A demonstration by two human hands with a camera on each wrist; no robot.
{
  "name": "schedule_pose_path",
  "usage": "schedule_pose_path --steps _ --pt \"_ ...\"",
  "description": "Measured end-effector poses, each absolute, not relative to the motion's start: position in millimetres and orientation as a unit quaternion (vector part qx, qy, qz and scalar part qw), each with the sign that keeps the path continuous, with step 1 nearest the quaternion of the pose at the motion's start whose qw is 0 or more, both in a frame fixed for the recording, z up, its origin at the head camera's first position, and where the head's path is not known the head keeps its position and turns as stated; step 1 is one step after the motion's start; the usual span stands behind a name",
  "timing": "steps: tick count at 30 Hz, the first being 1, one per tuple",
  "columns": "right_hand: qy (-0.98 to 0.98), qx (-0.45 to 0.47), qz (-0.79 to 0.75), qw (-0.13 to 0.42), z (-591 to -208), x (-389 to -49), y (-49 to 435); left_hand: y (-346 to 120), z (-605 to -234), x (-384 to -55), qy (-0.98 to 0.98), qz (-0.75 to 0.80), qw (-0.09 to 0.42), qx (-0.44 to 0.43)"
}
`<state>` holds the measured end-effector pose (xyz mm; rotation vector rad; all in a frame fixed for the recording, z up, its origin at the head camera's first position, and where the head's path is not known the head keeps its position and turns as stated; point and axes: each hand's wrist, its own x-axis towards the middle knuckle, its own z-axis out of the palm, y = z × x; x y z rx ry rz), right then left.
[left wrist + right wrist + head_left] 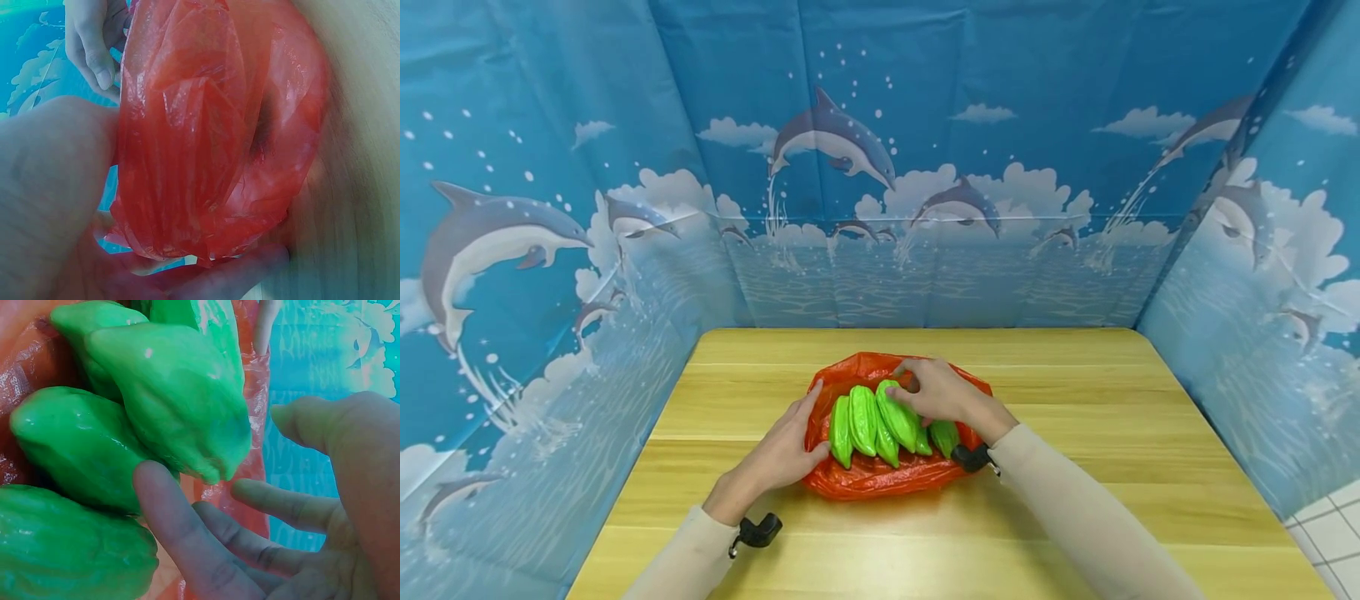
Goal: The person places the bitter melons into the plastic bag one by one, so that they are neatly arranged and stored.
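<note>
A red plastic bag (880, 483) lies spread open on the table with several ridged green fruits (862, 421), chayote-like and glossy, side by side in it. My left hand (786, 446) rests against the bag's left rim, fingers extended along it and thumb apart. In the left wrist view the red film (187, 137) overlaps parts of that hand. Over the right part of the bag, my right hand (943, 392) reaches in from the right. Its fingers (181, 531) are spread close beside the fruits (175, 400), holding none. The right hand and forearm hide some fruits in the head view.
The bag sits on a light wooden table (1075, 375). Blue curtains (925, 275) printed with dolphins and clouds stand behind it and along both sides. A black wrist device (760, 531) is strapped on each arm. White floor tiles (1326, 529) show at the lower right.
</note>
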<state>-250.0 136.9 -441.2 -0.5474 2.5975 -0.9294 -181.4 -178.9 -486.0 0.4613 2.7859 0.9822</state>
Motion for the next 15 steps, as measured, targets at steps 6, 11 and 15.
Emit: schedule_pose_path --steps 6,11,15 --pt "0.922 -0.204 -0.308 0.113 -437.3 -241.7 143.7 -181.9 -485.4 -182.6 0.929 0.329 0.072 0.155" --pt "0.927 -0.216 -0.301 0.058 -432.3 -231.5 159.4 -186.2 -481.2 -182.8 0.931 0.323 0.066 0.158" --pt "0.926 -0.22 -0.308 0.006 -428.5 -221.5 179.8 -190.1 -475.9 -184.2 0.933 0.316 0.055 0.165"
